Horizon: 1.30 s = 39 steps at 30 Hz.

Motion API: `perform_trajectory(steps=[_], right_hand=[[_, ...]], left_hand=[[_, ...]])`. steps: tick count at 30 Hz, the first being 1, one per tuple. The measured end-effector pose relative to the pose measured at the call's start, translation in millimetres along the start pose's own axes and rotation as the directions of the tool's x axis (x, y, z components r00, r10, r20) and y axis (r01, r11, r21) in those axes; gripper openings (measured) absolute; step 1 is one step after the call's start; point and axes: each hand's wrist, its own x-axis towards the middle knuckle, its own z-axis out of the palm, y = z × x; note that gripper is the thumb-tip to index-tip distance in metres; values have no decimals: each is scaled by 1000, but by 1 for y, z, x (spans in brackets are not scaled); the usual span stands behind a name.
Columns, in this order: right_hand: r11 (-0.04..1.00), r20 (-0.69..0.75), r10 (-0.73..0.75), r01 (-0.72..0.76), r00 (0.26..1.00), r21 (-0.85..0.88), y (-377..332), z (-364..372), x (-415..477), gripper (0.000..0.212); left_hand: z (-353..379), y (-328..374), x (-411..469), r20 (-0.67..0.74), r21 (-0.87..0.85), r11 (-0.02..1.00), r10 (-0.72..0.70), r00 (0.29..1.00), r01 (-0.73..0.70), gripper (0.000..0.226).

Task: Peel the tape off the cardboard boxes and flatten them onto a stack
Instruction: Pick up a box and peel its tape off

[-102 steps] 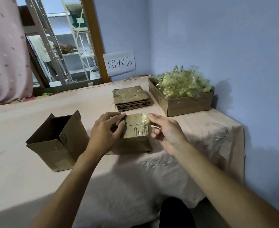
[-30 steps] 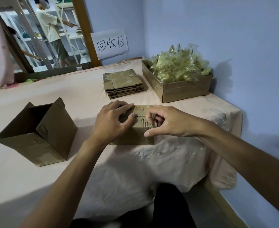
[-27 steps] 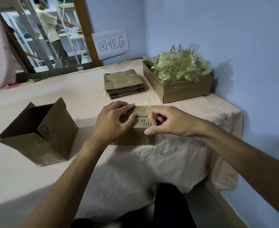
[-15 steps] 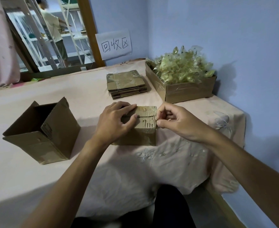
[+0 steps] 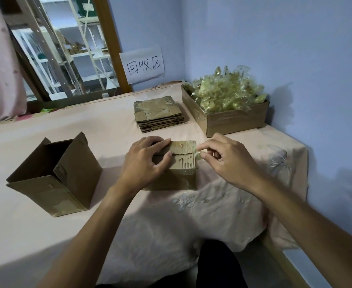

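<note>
Tape (image 5: pixel 198 155) pinched at the right edge of the small box

Small cardboard box (image 5: pixel 180 165) sits closed on the cloth-covered worktop (image 5: pixel 108 125), near its front edge, between the two hands. The left grip (image 5: pixel 148 163) lies spread over the left half of the box top, fingers nearly straight and pressing down, with the thumb on the seam between the flaps. The right grip (image 5: pixel 222 159) is closed in a pinch: thumb and forefinger hold a crumpled, yellowish end of tape just off the box's upper right edge, the other fingers curled behind. Torn paper shows on the near flap beside the pinch.

Behind the box, well apart from it, rests the stack of flattened boxes (image 5: pixel 158 115). Just to the stack's right stands a shallow carton (image 5: pixel 233 119) heaped with peeled tape scraps (image 5: pixel 222 94), against the blue wall. An open box (image 5: pixel 54 175) stands to the left, flaps up. A paper sign (image 5: pixel 144 65) hangs on the back wall.
</note>
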Motion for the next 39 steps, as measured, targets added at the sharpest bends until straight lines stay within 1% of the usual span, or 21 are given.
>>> perform_trajectory(steps=[3,6,10,13,15,17,19,20,22,23,24,25,26,27,28,29,30,32,36,39], right_hand=[[1000,-5,-21,21,1000,-2,4,-1,4,11],[997,1,-21,21,1000,77,7,0,6,9],[978,-25,61,-55,998,200,10,4,14,8],[950,-11,145,-136,989,281,11,9,20,12],[910,7,224,-211,975,356,10,14,23,17],[837,30,314,-291,949,463,9,16,26,19],[784,63,347,-326,936,528,8,13,32,28],[778,79,340,-328,937,536,8,10,34,30],[808,82,309,-307,947,503,8,7,34,27],[853,46,282,-273,958,445,8,7,32,23],[915,-20,231,-210,973,344,7,8,28,18],[973,-108,143,-120,984,199,6,11,24,15],[999,-189,20,-13,982,40,5,14,19,13],[991,-242,-111,88,964,-103,5,18,15,14],[964,-264,-218,164,939,-211,5,22,11,16],[936,-269,-290,213,918,-281,8,25,8,18],[918,-264,-327,239,907,-316,10,27,5,21],[908,-231,-344,259,910,-330,15,29,1,29],[941,-147,-298,264,943,-213,16,20,-6,34],[944,-78,-272,251,959,-213,16,19,-9,36]], left_hand=[[0,0,-1,-4,-6,1000,-4,1000,4,58],[0,1,0,-16,-9,1000,-4,1000,3,58],[1,0,-1,-19,-7,1000,-2,1000,1,57],[2,-2,0,-18,-2,1000,-17,1000,17,57],[2,-2,2,-15,2,1000,-30,999,30,57],[2,-2,2,-12,7,999,-31,999,31,58],[2,-1,0,-6,10,1000,-29,1000,29,59],[1,0,0,-7,8,1000,-30,1000,30,60],[1,-1,-1,-6,0,999,-35,999,35,60],[1,-1,0,-5,1,999,-38,999,38,60],[1,-1,0,-4,3,999,-41,999,41,60],[1,0,1,-3,5,999,-45,999,45,61],[1,0,1,-2,5,999,-48,999,48,61],[1,1,1,-5,5,999,-48,999,48,60],[1,1,0,-10,4,999,-44,999,44,60],[1,1,-1,-14,4,999,-39,999,39,59],[1,2,-2,-17,6,999,-32,999,32,59],[1,2,-4,-35,9,1000,-21,999,21,57],[2,2,-4,-43,17,1000,-15,999,15,55],[3,1,-4,-55,25,1000,-16,998,17,54]])
